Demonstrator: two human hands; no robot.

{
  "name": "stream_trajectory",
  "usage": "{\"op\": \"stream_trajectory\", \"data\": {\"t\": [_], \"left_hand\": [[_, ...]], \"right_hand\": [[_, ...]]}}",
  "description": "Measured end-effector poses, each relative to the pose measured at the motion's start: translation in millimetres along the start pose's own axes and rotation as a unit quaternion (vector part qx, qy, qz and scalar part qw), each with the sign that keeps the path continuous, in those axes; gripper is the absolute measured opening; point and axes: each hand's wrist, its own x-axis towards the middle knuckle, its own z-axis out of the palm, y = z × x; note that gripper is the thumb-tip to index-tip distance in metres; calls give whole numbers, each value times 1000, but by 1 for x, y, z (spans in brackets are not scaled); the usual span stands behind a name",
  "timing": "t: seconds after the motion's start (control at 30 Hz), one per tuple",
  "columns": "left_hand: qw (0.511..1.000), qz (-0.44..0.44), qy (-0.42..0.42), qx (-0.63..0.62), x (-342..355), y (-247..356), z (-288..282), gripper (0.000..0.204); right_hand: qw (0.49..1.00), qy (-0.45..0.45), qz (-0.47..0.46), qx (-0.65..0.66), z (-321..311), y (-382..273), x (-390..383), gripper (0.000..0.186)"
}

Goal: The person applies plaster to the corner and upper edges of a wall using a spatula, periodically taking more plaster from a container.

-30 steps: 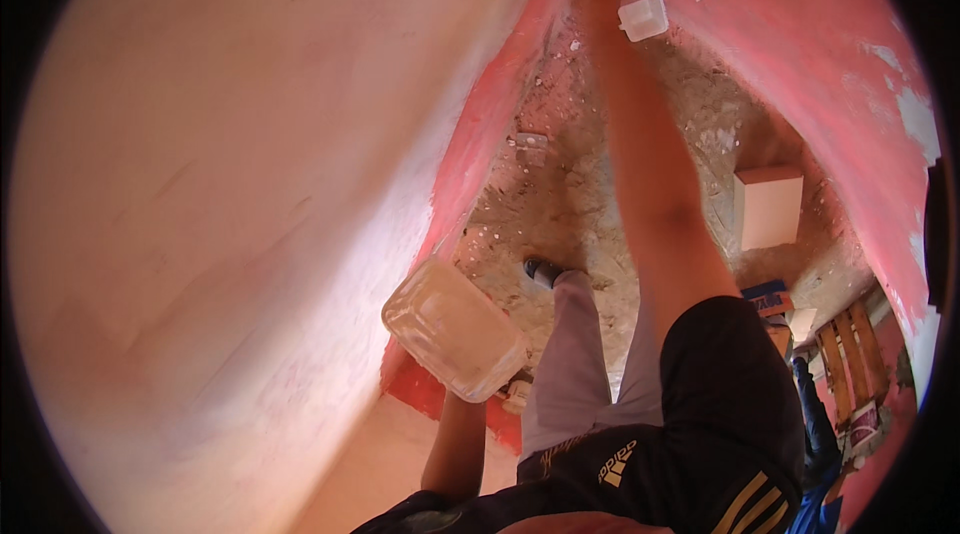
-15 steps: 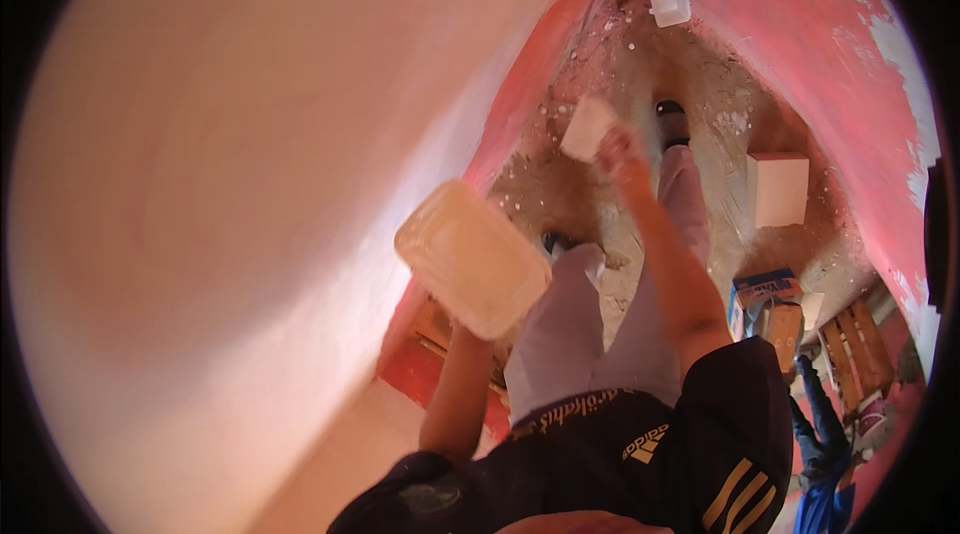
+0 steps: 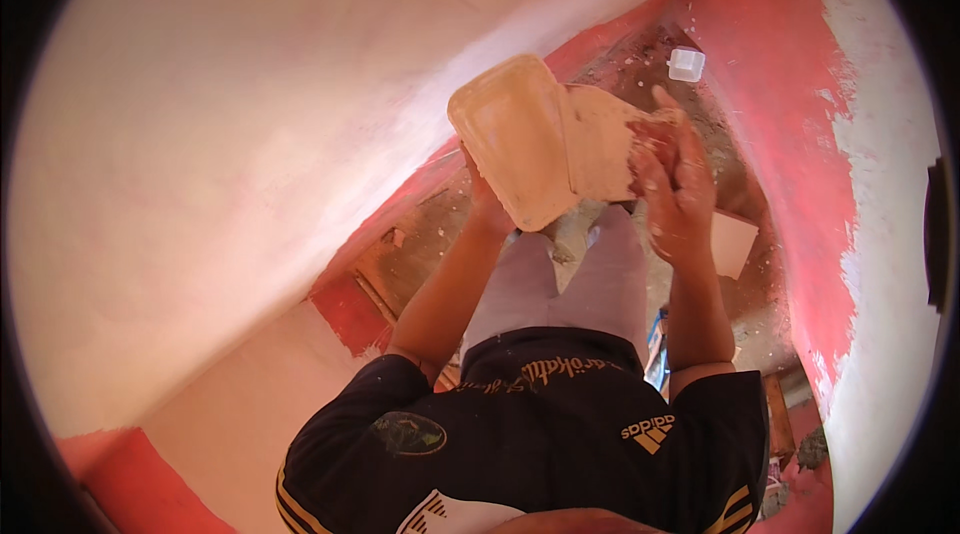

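Here, the right hand (image 3: 676, 184) grasps the flat spreader (image 3: 598, 142) by its right side, against the right edge of the tray (image 3: 512, 139); the left hand (image 3: 487, 202), partly hidden, holds the tray's lower-left edge.

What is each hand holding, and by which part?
The left hand, partly hidden, holds the tray at its near-left side; the right hand grips the flat spreader by its right side.

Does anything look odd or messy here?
Yes: pale smears mark the right hand at the scraper, pale specks litter the floor, and red paint on the right-hand wall ends raggedly, so everything looks untidy.
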Motion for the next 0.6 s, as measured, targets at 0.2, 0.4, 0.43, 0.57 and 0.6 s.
{"op": "stream_trajectory", "data": {"t": [0.2,0.4,0.43,0.57,0.6], "left_hand": [[998,-26,-25,-48,14,-47,-12,87],[996,-51,-48,-49,-17,-71,-116,95],[996,-55,-46,-51,-22,-67,-137,95],[990,-80,-75,-85,-58,-32,-235,95],[984,-106,-77,-118,-70,-23,-257,94]], "right_hand": [[990,-29,-51,-129,-10,49,9,51],[975,28,-94,-199,45,175,-25,44],[978,35,-88,-188,60,197,-33,44],[980,15,-76,-182,132,264,-64,46],[981,13,-70,-180,151,278,-76,46]]}}
